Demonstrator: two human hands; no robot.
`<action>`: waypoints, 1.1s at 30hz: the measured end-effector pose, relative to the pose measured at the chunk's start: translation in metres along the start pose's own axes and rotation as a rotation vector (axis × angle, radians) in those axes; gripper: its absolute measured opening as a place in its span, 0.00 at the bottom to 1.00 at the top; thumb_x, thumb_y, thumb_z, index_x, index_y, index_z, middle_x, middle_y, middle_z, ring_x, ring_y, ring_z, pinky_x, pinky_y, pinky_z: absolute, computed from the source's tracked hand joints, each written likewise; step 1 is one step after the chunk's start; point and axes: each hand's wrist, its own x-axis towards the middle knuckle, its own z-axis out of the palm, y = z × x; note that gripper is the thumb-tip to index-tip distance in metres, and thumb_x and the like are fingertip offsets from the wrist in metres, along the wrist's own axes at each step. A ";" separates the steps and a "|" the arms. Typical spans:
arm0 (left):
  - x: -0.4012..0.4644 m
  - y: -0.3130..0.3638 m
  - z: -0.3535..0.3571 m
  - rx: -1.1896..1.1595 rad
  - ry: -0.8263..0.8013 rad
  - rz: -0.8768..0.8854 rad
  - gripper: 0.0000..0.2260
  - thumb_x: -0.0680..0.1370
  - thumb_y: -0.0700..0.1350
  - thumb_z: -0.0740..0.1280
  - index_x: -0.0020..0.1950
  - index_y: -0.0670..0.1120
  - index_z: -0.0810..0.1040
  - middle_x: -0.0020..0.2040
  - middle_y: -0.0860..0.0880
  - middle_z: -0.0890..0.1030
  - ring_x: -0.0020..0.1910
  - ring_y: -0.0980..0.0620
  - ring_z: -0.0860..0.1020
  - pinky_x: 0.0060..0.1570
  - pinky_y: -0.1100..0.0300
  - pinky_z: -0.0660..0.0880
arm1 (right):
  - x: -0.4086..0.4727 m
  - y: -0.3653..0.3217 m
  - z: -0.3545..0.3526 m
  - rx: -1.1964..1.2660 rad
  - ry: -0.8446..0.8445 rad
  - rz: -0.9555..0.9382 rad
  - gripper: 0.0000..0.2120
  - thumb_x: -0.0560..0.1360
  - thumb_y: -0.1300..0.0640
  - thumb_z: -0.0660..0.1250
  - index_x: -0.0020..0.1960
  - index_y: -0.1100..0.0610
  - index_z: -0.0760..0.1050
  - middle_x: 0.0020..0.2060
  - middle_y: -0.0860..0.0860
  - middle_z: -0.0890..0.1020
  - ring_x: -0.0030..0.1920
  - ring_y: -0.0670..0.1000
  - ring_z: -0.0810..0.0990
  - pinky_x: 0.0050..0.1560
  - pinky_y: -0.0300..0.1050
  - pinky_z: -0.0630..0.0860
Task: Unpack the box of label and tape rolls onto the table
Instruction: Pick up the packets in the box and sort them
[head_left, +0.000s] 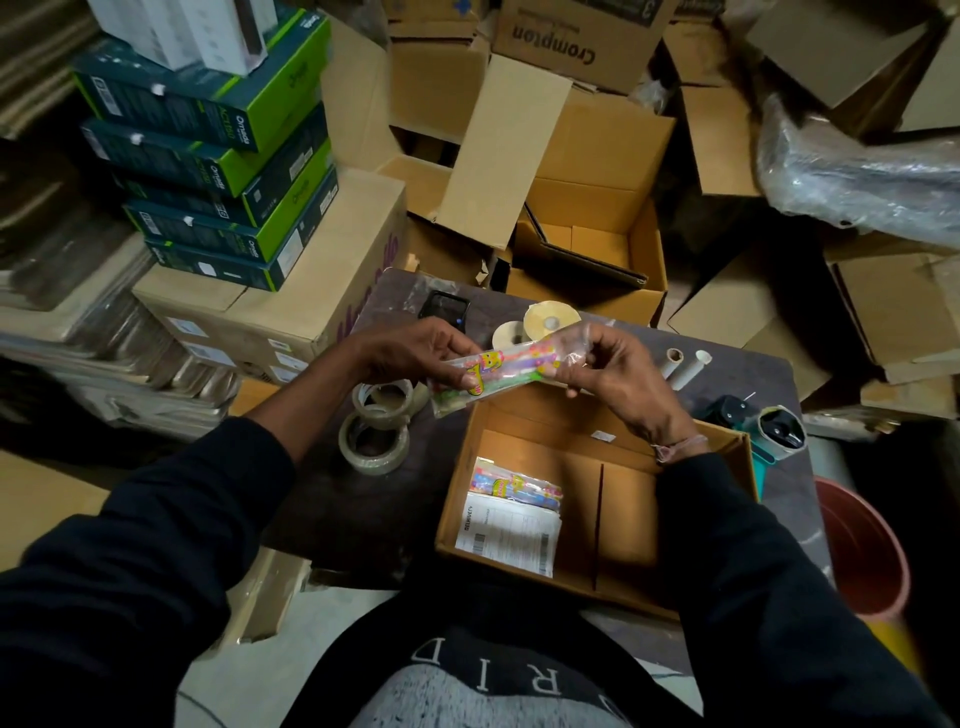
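While I pinch a clear colourful packet (491, 376) at both ends, left hand (415, 353) and right hand (605, 371) closed on it mid-frame above the open box (727, 452), probably checking it; tape rolls (374, 426) sit left on the table (332, 499).

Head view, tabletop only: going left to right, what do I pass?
Clear tape rolls → left hand → colourful packet, held at both ends → right hand, above the open cardboard box → cardboard tubes → tape dispenser at the table's right edge.
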 end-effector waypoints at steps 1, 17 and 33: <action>0.001 -0.001 -0.001 -0.001 0.001 -0.001 0.13 0.77 0.35 0.73 0.61 0.40 0.83 0.56 0.39 0.86 0.51 0.44 0.82 0.43 0.61 0.80 | 0.000 0.000 0.000 -0.012 -0.001 0.000 0.13 0.73 0.62 0.75 0.56 0.64 0.80 0.53 0.60 0.84 0.47 0.56 0.82 0.41 0.43 0.81; -0.008 -0.026 -0.011 -0.044 0.072 -0.041 0.15 0.76 0.37 0.74 0.62 0.36 0.81 0.57 0.33 0.83 0.49 0.45 0.82 0.41 0.63 0.80 | 0.015 0.009 0.004 0.035 -0.037 0.109 0.20 0.72 0.59 0.74 0.61 0.67 0.79 0.45 0.65 0.86 0.46 0.64 0.85 0.47 0.46 0.84; -0.014 -0.036 -0.025 -0.026 0.092 -0.042 0.18 0.75 0.37 0.75 0.63 0.35 0.80 0.57 0.37 0.85 0.50 0.49 0.83 0.45 0.63 0.80 | 0.019 0.017 0.008 -0.092 -0.030 0.111 0.09 0.73 0.63 0.76 0.52 0.66 0.83 0.41 0.59 0.87 0.41 0.53 0.86 0.48 0.41 0.81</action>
